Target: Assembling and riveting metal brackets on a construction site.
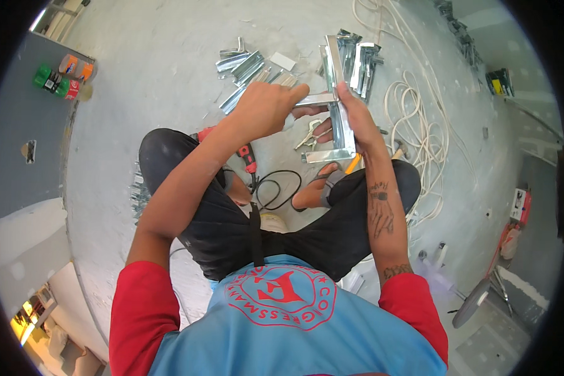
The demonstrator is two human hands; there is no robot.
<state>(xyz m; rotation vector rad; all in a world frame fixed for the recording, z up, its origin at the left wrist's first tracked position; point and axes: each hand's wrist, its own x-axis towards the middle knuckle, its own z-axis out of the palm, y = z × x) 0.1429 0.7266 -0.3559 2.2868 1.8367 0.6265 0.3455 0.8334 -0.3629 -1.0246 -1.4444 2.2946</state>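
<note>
My right hand (358, 119) is closed around a long shiny metal channel (339, 125), which stands lengthwise in front of me. A short metal piece (326, 155) sticks out to the left from the channel's near end. My left hand (266, 109) is closed on another short metal strip (318, 99), whose far end touches the channel's side about halfway along. Some left fingers are hidden behind the metal. Below the hands, locking pliers (309, 134) lie on the floor. A red and black power tool (247, 158) rests between my legs, near a looped black cord (276, 188).
Cut metal pieces (247, 67) lie scattered ahead, with stacked metal bundles (365, 66) to their right. Coiled white hose or cable (410, 109) spreads over the floor at right. A green bottle (51, 81) is at far left. A fan-like thing (473, 302) stands at lower right.
</note>
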